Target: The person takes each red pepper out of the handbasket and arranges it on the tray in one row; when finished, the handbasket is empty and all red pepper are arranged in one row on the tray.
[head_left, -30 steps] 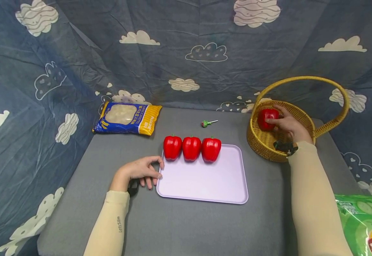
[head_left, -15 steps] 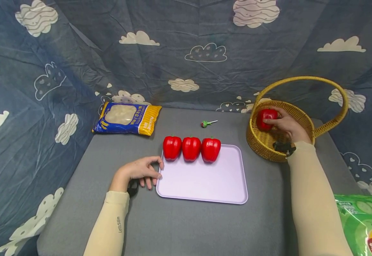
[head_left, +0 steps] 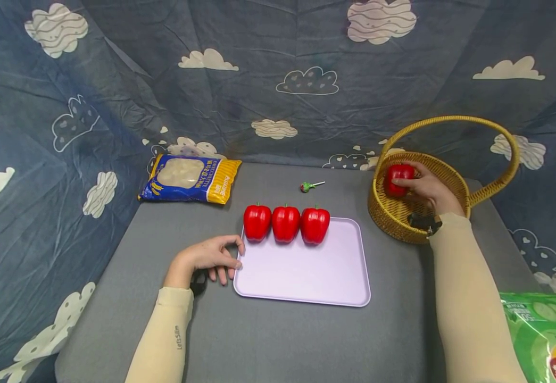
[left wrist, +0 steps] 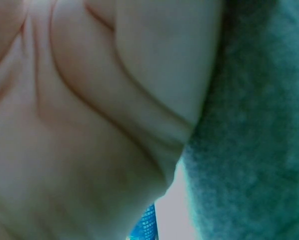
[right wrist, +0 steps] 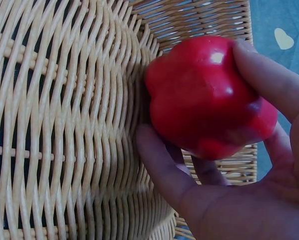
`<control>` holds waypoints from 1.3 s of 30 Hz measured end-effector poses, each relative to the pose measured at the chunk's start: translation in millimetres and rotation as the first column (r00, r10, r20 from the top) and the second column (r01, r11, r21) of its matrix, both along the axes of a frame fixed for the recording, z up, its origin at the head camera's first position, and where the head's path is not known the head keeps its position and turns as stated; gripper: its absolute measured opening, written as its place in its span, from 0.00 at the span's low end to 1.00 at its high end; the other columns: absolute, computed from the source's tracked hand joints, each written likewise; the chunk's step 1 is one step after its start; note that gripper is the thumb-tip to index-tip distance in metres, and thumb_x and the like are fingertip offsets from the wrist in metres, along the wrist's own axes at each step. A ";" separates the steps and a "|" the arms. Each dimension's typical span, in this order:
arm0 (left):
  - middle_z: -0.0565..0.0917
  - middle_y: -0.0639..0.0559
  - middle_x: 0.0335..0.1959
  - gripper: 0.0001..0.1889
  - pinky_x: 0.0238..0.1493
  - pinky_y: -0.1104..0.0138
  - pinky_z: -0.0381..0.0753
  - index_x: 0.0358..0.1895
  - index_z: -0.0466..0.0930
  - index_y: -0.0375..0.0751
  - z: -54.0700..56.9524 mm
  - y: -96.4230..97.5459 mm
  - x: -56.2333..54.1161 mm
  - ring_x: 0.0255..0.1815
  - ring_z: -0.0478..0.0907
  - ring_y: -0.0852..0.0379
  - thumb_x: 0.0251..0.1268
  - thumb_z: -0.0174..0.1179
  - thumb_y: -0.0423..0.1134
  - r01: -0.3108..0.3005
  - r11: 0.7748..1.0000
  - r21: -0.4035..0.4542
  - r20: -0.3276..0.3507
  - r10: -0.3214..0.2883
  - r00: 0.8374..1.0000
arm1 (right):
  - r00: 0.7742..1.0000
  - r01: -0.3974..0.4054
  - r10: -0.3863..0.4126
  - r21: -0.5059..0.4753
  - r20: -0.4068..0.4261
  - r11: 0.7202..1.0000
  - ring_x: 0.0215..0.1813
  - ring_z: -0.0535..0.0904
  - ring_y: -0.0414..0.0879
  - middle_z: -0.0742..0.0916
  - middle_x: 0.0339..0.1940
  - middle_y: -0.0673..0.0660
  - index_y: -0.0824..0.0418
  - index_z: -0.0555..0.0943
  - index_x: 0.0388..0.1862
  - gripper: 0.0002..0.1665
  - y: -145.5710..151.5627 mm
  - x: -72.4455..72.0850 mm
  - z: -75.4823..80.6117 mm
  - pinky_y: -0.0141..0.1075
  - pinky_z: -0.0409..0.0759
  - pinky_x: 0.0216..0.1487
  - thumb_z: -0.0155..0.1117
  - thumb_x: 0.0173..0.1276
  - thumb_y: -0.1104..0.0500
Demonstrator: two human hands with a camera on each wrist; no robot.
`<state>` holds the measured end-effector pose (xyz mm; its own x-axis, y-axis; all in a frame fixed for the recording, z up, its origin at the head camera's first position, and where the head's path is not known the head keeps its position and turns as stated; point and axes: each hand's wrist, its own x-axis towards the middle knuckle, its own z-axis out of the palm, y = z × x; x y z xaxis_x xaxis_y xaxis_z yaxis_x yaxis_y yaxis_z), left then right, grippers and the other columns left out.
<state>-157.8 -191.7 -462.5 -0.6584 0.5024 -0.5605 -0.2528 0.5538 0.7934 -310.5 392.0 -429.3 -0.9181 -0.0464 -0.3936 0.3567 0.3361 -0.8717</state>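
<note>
In the head view my right hand (head_left: 428,189) reaches into the wicker basket (head_left: 392,222) and grips a red bell pepper (head_left: 399,180). The right wrist view shows thumb and fingers spread around the glossy pepper (right wrist: 204,100), close beside the woven wall (right wrist: 64,125). My left hand (head_left: 209,255) rests at the left edge of the lilac tray (head_left: 306,276), with the thumb and index fingertips at its rim and the other fingers on the table. Three red bell peppers (head_left: 285,223) stand in a row along the tray's far side. The palm (left wrist: 79,125) fills most of the left wrist view.
A blue and yellow pasta bag (head_left: 189,178) lies at the back left. Behind the tray is a green-wrapped lollipop (head_left: 308,186). A green chip bag (head_left: 543,335) lies at the front right, near the right forearm. The basket's tall handle (head_left: 450,118) arches over its opening.
My right hand's fingers have settled lower around the pepper in the basket, and the pepper has shifted slightly. The left hand and the tray have stayed put.
</note>
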 end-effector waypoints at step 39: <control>0.90 0.45 0.30 0.17 0.21 0.68 0.79 0.57 0.75 0.50 -0.2 -1.6 -1.5 0.22 0.88 0.53 0.71 0.70 0.44 -0.003 1.000 0.007 0.011 0.003 1.000 | 0.982 0.133 -0.124 0.058 -0.142 0.989 0.65 0.66 0.45 0.62 0.78 0.56 0.31 0.57 0.75 0.43 0.5 3.1 25.0 0.33 0.82 0.55 0.73 0.71 0.41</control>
<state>-159.3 -193.3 -462.6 -0.6540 0.5041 -0.5640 -0.2632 0.5474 0.7944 -307.4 392.5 -404.3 -0.9604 0.0973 -0.2610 0.2785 0.3545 -0.8926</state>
